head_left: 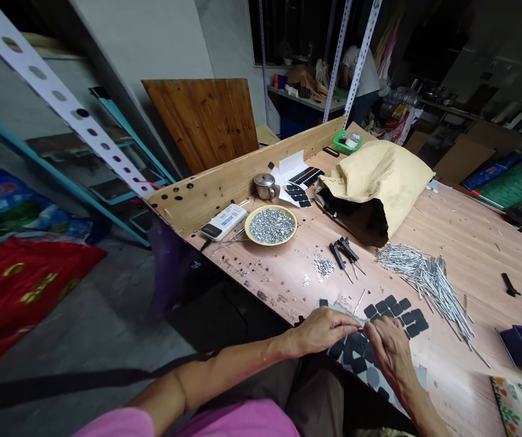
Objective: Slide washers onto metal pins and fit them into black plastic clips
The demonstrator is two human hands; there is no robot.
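My left hand (325, 331) and my right hand (388, 349) meet at the near edge of the wooden table (452, 237), fingertips pinched together over a grey sheet (370, 370) of black rubber pads. What the fingertips pinch is too small to make out. More loose black pads (400, 312) lie just beyond my right hand. A thin metal pin (360, 300) lies just past my fingers.
A pile of metal pins (425, 276) spreads to the right. Black pliers (345, 252), a small heap of nuts (323, 266), a yellow bowl of nuts (271, 226), a white device (223, 221), a metal cup (265, 186) and a tan bag (374, 182) sit farther back. A person stands at the back.
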